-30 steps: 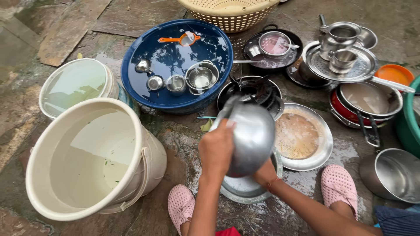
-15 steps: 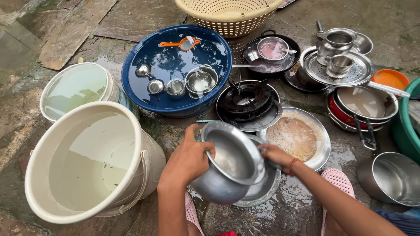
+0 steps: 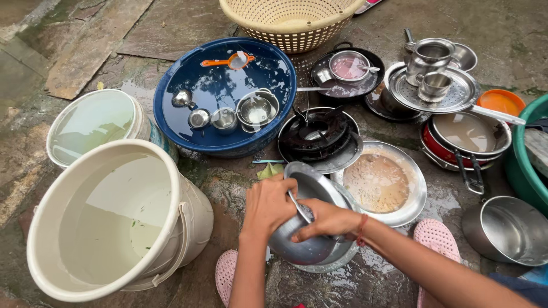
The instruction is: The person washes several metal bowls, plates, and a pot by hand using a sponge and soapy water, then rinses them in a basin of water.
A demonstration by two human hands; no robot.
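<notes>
Head view: left hand [image 3: 268, 206] gripping rim of tilted steel pot [image 3: 305, 228], right hand [image 3: 326, 219] pressed against it, over a steel plate [image 3: 342, 261] on wet floor [image 3: 228, 182], beside cream bucket [image 3: 188, 228].

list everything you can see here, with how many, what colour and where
Round pot: 1, silver, bottom centre, held tilted in both hands.
Buckets: 2, cream, left, both holding water.
Tub: 1, blue, upper middle, water and small steel cups inside.
Strainer: 1, orange handle, floating in the tub.
Basket: 1, cream, top centre.
Burner part: 1, black, centre.
Plate: 1, steel, dirty, right of the pot.
Steel cups: 2, upper right, on a perforated tray.
Pan: 1, steel, lower right.
Slippers: 2, pink, bottom.
Left hand: grips the pot's rim.
Right hand: over the pot's mouth.
</notes>
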